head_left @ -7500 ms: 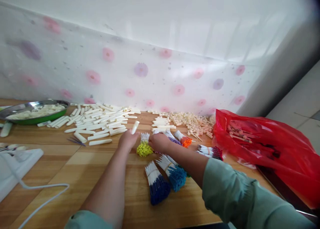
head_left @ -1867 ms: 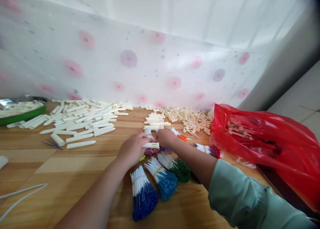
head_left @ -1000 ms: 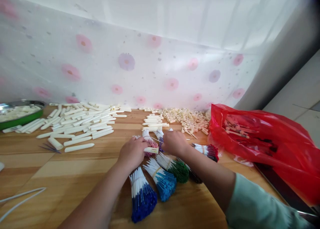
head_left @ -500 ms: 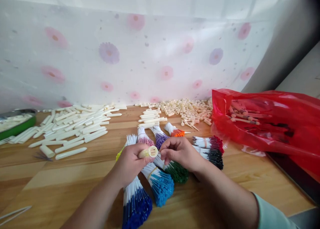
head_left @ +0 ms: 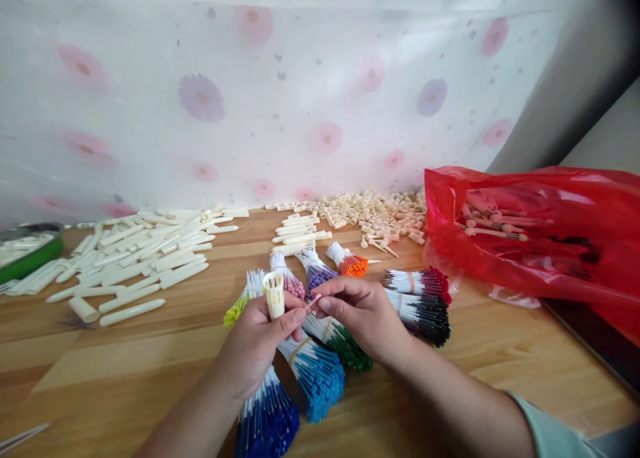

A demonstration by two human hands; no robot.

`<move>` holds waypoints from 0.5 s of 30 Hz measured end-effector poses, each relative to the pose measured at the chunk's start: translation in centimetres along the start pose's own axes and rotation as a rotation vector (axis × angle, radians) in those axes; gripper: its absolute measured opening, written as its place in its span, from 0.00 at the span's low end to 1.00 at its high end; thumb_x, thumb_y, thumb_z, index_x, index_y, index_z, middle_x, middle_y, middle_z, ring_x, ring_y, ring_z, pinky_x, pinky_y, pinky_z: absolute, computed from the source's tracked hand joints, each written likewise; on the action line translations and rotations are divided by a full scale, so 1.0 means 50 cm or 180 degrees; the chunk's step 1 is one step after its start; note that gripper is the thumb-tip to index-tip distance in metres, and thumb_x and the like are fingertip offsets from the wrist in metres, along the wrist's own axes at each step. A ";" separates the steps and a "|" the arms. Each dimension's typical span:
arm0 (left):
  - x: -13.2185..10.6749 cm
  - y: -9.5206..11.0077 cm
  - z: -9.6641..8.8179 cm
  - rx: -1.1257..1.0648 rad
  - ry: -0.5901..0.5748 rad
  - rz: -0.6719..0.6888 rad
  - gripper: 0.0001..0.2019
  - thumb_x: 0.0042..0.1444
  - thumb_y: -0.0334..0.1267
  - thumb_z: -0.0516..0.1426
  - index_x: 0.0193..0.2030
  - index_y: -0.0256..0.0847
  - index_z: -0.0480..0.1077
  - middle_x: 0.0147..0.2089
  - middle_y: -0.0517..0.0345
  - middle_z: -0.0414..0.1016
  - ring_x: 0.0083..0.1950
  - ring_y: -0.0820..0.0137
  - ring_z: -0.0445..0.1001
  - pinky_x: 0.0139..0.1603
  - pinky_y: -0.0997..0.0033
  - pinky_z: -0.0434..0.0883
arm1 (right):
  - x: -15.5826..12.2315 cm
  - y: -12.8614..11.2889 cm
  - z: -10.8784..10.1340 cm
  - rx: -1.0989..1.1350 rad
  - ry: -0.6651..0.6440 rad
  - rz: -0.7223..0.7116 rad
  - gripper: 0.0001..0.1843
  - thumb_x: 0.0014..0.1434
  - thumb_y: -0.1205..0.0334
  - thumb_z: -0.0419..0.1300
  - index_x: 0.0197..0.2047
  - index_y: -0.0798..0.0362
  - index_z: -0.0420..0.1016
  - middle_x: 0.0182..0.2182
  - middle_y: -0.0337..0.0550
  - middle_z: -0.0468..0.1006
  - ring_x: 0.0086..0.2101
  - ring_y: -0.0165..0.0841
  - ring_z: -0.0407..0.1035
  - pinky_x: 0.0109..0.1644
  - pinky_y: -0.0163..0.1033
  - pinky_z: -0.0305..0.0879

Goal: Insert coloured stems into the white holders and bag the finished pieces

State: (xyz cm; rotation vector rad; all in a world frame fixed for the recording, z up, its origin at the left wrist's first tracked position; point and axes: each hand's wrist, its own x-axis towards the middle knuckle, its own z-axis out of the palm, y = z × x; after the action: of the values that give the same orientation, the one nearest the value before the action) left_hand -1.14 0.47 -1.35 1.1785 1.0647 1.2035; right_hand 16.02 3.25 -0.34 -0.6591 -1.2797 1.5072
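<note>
In my left hand [head_left: 267, 331] is a cream slotted plastic pen barrel part [head_left: 275, 295], its open end tilted up. My right hand [head_left: 357, 311] pinches a thin stick with a pink end, apparently a pen refill [head_left: 313, 303]; my left thumb and fingertips meet its other end. Beneath and around my hands lie banded refill bundles: dark blue [head_left: 267, 415], light blue [head_left: 320, 378], green [head_left: 345, 345], pink [head_left: 290, 278], purple [head_left: 316, 271], yellow [head_left: 240, 305] and orange [head_left: 350, 261]. Black [head_left: 425, 317] and dark red [head_left: 425, 283] bundles lie right of my right hand.
Many cream pen tubes [head_left: 145, 251] cover the table's left. A heap of small slotted parts [head_left: 375, 211] lies at the back. A green bowl [head_left: 35, 257] stands far left, and a red plastic bag [head_left: 565, 231] with assembled pieces is at right. Tweezers [head_left: 23, 438] lie at front left.
The pen barrel part has turned from pointing at me to more upright. My hands have come together at the thin pink-ended stick. The view has shifted slightly.
</note>
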 end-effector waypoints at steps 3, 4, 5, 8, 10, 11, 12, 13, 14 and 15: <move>0.002 -0.001 0.002 0.0212 0.0152 0.0120 0.07 0.49 0.40 0.63 0.29 0.39 0.74 0.19 0.65 0.69 0.24 0.77 0.66 0.29 0.78 0.63 | 0.000 0.005 0.001 -0.0063 0.0134 0.0056 0.08 0.47 0.60 0.69 0.32 0.53 0.80 0.26 0.38 0.79 0.27 0.27 0.71 0.35 0.33 0.69; 0.002 -0.001 0.003 0.0338 0.0201 0.0189 0.06 0.49 0.39 0.63 0.28 0.39 0.74 0.20 0.65 0.69 0.25 0.76 0.66 0.29 0.78 0.63 | 0.000 0.006 0.001 -0.0052 0.0152 0.0096 0.08 0.46 0.60 0.69 0.32 0.53 0.79 0.26 0.38 0.79 0.27 0.27 0.71 0.35 0.33 0.68; 0.002 -0.001 0.003 0.0454 0.0241 0.0250 0.05 0.49 0.38 0.63 0.28 0.39 0.74 0.20 0.65 0.69 0.25 0.76 0.66 0.29 0.78 0.64 | -0.001 0.007 0.001 -0.0033 0.0153 0.0135 0.08 0.46 0.61 0.69 0.32 0.53 0.79 0.26 0.37 0.79 0.27 0.27 0.71 0.34 0.33 0.68; 0.002 0.002 0.005 0.0633 0.0328 0.0336 0.03 0.48 0.35 0.63 0.29 0.39 0.74 0.22 0.65 0.71 0.25 0.75 0.68 0.28 0.78 0.66 | -0.004 0.010 0.004 -0.0072 0.0182 0.0152 0.07 0.46 0.62 0.68 0.31 0.53 0.79 0.26 0.37 0.79 0.28 0.27 0.72 0.35 0.33 0.68; 0.001 0.004 0.007 0.0723 0.0398 0.0350 0.03 0.47 0.35 0.63 0.29 0.38 0.75 0.22 0.64 0.72 0.26 0.74 0.70 0.28 0.77 0.67 | -0.008 0.012 0.007 -0.0193 0.0245 0.0091 0.06 0.47 0.62 0.68 0.31 0.53 0.78 0.26 0.38 0.79 0.28 0.27 0.72 0.34 0.33 0.68; 0.001 0.005 0.009 0.0803 0.0421 0.0382 0.03 0.47 0.35 0.62 0.29 0.38 0.75 0.23 0.63 0.73 0.26 0.73 0.70 0.28 0.77 0.67 | -0.010 0.014 0.009 -0.0258 0.0284 0.0054 0.07 0.47 0.61 0.67 0.31 0.54 0.78 0.26 0.38 0.79 0.28 0.28 0.72 0.34 0.33 0.68; 0.000 0.006 0.010 0.0899 0.0435 0.0441 0.03 0.47 0.35 0.62 0.28 0.38 0.75 0.24 0.63 0.74 0.27 0.73 0.71 0.29 0.76 0.68 | -0.012 0.016 0.012 -0.0322 0.0316 0.0017 0.07 0.48 0.60 0.67 0.31 0.54 0.78 0.26 0.39 0.79 0.27 0.28 0.72 0.34 0.33 0.69; 0.000 0.007 0.010 0.1001 0.0438 0.0520 0.03 0.47 0.35 0.62 0.28 0.38 0.75 0.25 0.62 0.75 0.28 0.72 0.71 0.29 0.76 0.68 | -0.013 0.018 0.014 -0.0388 0.0342 -0.0024 0.07 0.49 0.59 0.66 0.31 0.54 0.77 0.26 0.40 0.80 0.27 0.29 0.72 0.34 0.34 0.69; 0.000 0.007 0.010 0.1096 0.0431 0.0615 0.03 0.48 0.35 0.62 0.29 0.38 0.76 0.26 0.61 0.75 0.28 0.72 0.72 0.30 0.76 0.69 | -0.014 0.020 0.017 -0.0476 0.0363 -0.0074 0.07 0.50 0.59 0.65 0.32 0.54 0.77 0.27 0.41 0.80 0.28 0.30 0.72 0.34 0.35 0.69; 0.000 0.006 0.010 0.1177 0.0418 0.0727 0.03 0.48 0.34 0.62 0.29 0.38 0.76 0.27 0.61 0.76 0.29 0.71 0.72 0.31 0.75 0.69 | -0.015 0.021 0.019 -0.0601 0.0374 -0.0139 0.08 0.52 0.58 0.64 0.32 0.54 0.77 0.27 0.42 0.80 0.28 0.31 0.73 0.34 0.35 0.70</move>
State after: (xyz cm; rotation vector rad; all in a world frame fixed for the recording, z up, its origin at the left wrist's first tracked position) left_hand -0.66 0.41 -0.98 1.5558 1.3176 1.3086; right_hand 15.08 2.28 -1.21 -0.8244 -1.3473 1.3028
